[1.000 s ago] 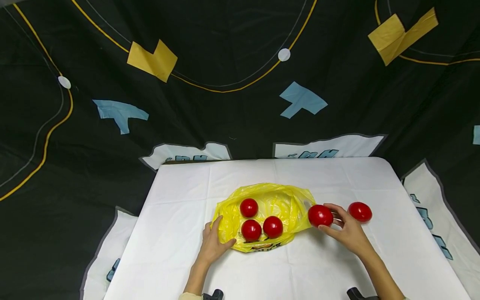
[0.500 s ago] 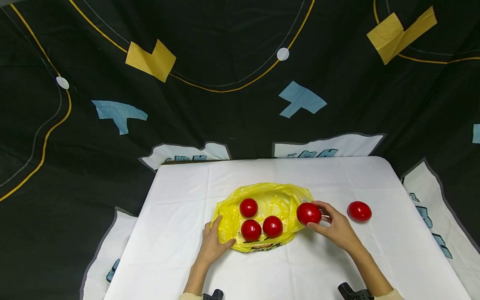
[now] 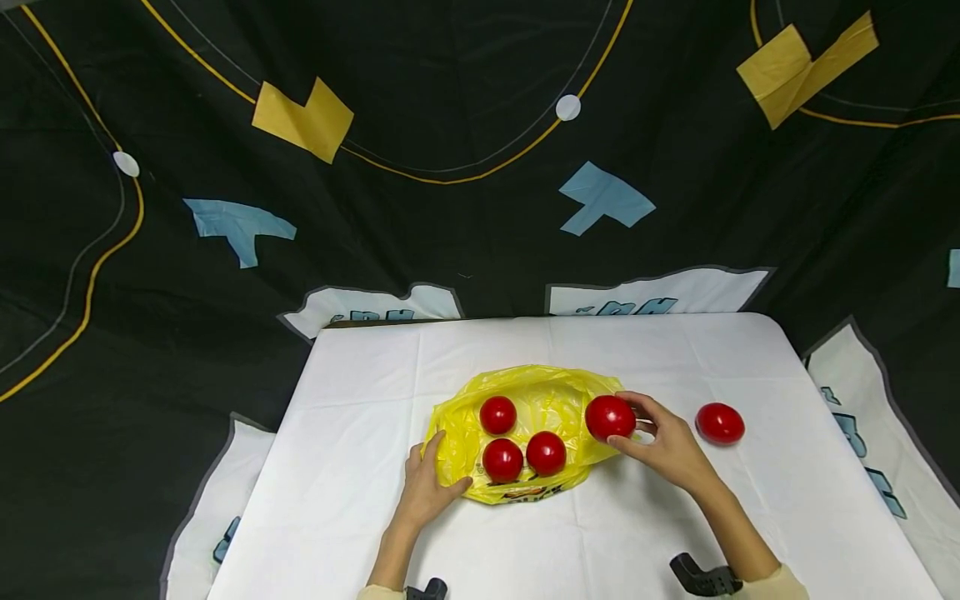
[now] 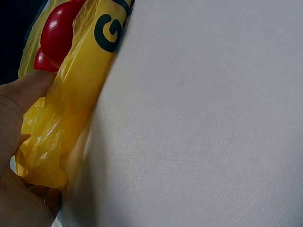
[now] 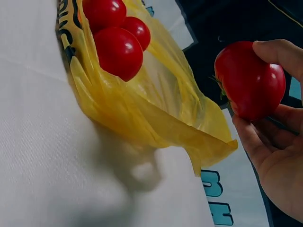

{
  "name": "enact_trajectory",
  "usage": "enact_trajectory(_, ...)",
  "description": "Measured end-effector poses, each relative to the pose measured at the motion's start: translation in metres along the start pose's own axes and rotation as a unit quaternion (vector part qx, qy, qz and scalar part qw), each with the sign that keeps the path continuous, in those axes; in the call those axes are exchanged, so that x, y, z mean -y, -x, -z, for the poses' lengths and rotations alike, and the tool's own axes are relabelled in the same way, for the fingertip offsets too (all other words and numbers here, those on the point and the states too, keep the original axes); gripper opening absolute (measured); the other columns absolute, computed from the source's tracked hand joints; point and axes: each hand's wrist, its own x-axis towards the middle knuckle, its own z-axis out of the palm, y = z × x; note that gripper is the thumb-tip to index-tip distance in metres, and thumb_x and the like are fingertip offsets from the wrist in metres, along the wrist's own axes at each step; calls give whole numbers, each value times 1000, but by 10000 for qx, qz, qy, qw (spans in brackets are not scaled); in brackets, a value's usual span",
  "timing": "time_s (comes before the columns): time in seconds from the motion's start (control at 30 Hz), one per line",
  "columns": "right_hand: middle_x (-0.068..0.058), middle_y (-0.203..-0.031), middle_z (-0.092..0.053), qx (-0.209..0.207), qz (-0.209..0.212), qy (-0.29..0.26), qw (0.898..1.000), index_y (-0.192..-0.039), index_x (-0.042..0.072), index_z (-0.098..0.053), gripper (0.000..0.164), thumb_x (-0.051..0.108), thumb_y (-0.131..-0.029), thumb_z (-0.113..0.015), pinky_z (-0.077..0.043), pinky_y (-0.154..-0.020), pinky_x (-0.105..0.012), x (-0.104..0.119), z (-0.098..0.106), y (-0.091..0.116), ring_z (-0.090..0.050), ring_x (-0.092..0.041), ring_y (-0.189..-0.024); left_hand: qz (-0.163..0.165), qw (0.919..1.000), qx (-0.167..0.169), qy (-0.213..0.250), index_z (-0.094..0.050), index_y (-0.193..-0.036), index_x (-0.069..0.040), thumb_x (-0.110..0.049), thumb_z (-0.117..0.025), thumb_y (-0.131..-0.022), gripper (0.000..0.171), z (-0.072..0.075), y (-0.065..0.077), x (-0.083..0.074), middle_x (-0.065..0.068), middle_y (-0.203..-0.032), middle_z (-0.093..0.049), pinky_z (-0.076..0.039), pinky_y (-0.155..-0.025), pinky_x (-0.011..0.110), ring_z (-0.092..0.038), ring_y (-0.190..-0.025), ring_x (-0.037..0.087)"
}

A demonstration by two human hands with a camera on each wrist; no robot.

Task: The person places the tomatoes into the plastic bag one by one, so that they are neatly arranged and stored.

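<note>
A yellow plastic bag [image 3: 558, 396] lies spread on the table with its mouth facing up. Inside it rest three red tomatoes, among them one at the back [image 3: 497, 415] and one at the front right [image 3: 546, 453]. My left hand [image 3: 427, 492] holds the bag's left end, thumb over the rim in the left wrist view. Between thumb and fingers, my right hand [image 3: 667, 442] grips another tomato [image 3: 609, 418] above the bag's right edge. Its green stem end shows in the right wrist view, where the tomato [image 5: 251, 80] is raised beside the bag [image 5: 203, 132].
One more tomato [image 3: 720, 423] lies on the white-covered table [image 3: 525, 550], right of my right hand. Behind the table hangs a dark cloth [image 3: 450, 233] with yellow and blue shapes. Black wrist devices [image 3: 705, 575] sit on both forearms.
My right hand has carried its tomato leftward, from beside the bag's right end to over that edge. The left hand, the bag and the tomatoes in it stay put.
</note>
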Motion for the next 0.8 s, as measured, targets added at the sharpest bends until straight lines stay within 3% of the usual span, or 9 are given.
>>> enact_trajectory(0.33,-14,-127,-56,124,48,-178,9998,-129,10,-53,64,31,-75,-81,-49,-85,-45,-1,-12,-10,-59,-32,-105,19,10000,29,31,-35,-145,-11,-34,-81,-70,90,0,-1,0,16,-127,-36,-40,-91,48,-37,-113,30)
enact_trajectory(0.8,-13,-125,-57,225,239,-111,9994,-129,9,-53,64,27,-74,-82,-51,-83,-40,-5,-28,-20,-60,-30,-104,64,10000,64,11,-34,-145,-12,-34,-81,-70,91,0,0,1,16,-127,-35,-40,-91,49,-37,-114,31)
